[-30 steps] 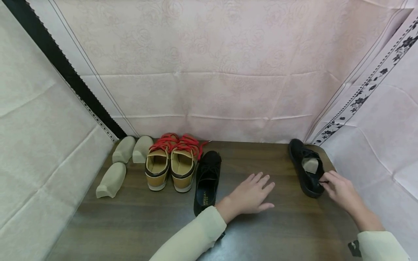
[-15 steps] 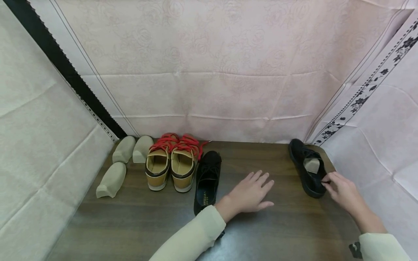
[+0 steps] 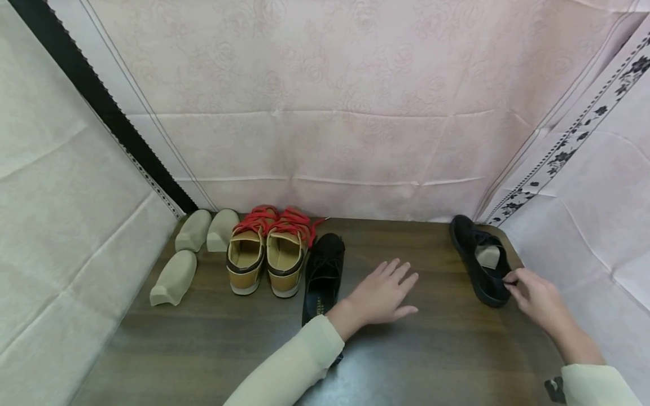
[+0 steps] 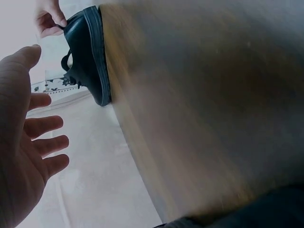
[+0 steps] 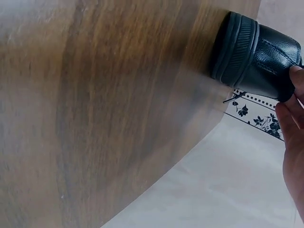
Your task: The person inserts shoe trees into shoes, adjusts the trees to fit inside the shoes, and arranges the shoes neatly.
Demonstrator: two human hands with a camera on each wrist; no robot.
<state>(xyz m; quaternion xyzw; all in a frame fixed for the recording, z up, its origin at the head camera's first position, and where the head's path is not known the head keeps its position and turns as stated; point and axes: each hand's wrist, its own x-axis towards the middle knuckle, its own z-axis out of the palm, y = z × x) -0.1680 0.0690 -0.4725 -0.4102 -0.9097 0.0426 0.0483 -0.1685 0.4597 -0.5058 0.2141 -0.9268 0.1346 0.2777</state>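
At the right, my right hand [image 3: 539, 301] pinches the heel-side collar of a black lace-up shoe [image 3: 467, 254] between thumb and fingers. The right wrist view shows the black heel [image 5: 266, 59] close, thumb on its upper edge. A pale toe-shaped shoe insert [image 3: 488, 257] sits inside the opening of that shoe. My left hand [image 3: 380, 293] hovers over the wooden surface [image 3: 431, 349], palm down, fingers spread, holding nothing. A second black shoe [image 3: 325, 265] lies beside the left wrist, its heel hidden by the left forearm.
Tan shoes [image 3: 284, 276] with red laces stand left of the second black shoe. Further left are three loose pale inserts [image 3: 174, 279]. Pale patterned cloth [image 3: 315, 141] hangs along the back, with more cloth at both sides.
My left hand has drawn back slightly toward the left. My right hand, still pinching the collar, and the shoe's heel have shifted slightly right.
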